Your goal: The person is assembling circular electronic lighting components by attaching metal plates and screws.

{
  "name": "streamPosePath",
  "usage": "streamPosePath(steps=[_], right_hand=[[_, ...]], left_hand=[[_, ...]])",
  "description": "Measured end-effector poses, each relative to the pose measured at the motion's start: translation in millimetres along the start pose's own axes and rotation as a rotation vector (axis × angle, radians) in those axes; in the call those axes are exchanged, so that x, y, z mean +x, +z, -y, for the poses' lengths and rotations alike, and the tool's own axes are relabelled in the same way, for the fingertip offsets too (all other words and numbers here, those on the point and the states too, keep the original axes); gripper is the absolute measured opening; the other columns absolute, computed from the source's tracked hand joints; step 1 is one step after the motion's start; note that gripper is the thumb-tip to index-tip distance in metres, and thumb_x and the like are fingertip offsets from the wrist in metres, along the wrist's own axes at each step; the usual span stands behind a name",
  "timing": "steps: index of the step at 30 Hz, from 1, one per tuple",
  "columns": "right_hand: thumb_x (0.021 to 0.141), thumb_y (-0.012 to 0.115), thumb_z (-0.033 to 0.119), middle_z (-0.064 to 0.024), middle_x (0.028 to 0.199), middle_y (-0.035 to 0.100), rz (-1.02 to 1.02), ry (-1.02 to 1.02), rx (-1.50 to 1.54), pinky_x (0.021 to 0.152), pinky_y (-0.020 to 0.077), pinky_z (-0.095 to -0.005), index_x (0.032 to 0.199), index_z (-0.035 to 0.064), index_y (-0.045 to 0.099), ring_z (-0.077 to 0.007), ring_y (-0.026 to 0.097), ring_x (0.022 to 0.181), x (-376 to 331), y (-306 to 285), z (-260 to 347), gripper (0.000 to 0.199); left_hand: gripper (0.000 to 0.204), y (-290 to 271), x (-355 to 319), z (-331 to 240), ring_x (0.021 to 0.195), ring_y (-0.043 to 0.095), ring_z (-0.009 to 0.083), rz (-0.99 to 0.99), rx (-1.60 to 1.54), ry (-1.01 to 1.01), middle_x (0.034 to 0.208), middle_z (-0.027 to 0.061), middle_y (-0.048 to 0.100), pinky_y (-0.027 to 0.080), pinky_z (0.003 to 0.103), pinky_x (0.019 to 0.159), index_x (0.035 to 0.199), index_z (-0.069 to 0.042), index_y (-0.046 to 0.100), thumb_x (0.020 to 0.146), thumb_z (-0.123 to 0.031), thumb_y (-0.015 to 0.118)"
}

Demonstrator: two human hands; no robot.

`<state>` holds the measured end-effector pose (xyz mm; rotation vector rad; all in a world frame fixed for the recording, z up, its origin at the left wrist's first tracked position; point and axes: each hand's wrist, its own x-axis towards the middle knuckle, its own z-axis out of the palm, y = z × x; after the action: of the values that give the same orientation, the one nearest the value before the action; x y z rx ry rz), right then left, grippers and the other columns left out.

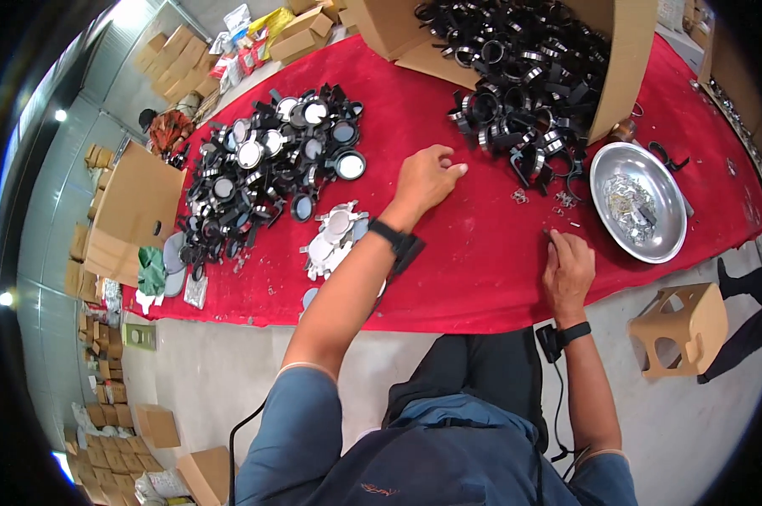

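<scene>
My left hand (429, 180) hangs over the red cloth between two piles, fingers loosely bent and thumb slightly apart, with nothing visible in it. To its right, black ring-shaped watch-like parts (516, 126) spill from a cardboard box. Left of it lies a pile of similar black parts with round pale faces (263, 156). Flat silver disc parts (337, 232) lie beside my left forearm. My right hand (569, 266) rests low near the table's front edge, fingers curled together; anything inside them is hidden. Small metal clips (564, 200) are scattered just beyond it.
A steel bowl (600, 198) of small metal pieces sits to the right. The open cardboard box (625, 72) stands at the back. A tan stool (680, 329) is on the floor at right, near another person's dark-clothed leg (739, 346). Cartons (115, 451) line the left.
</scene>
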<state>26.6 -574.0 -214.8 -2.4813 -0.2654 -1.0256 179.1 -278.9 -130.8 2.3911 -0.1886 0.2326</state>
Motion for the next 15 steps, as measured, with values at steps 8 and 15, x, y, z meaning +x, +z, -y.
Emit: streamPosePath(steps=[8, 15], right_hand=[[0.086, 0.081, -0.003, -0.0169, 0.129, 0.073, -0.041, 0.068, 0.121, 0.099, 0.0546, -0.0488, 0.128, 0.0025, 0.077, -0.0368, 0.070, 0.117, 4.4, -0.4, 14.3, 0.043], [0.088, 0.080, 0.000, -0.0205, 0.141, 0.069, -0.032, 0.051, 0.155, 0.122, 0.0483, -0.0604, 0.120, 0.0009, 0.076, -0.0438, 0.066, 0.130, 4.5, 0.1, 7.0, 0.033]], left_hand=[[0.038, 82.2, 76.6, 9.7, 0.101, 0.082, 0.0411, -0.021, -0.198, -0.193, 0.102, 0.0249, 0.083, 0.063, 0.048, 0.091, 0.110, -0.001, 0.084, 0.094, -0.035, 0.085], [0.040, 25.1, 98.2, -41.2, 0.080, 0.077, 0.0180, -0.212, -0.200, 0.020, 0.090, 0.0116, 0.083, 0.061, 0.036, 0.073, 0.105, 0.002, 0.084, 0.095, -0.037, 0.088]])
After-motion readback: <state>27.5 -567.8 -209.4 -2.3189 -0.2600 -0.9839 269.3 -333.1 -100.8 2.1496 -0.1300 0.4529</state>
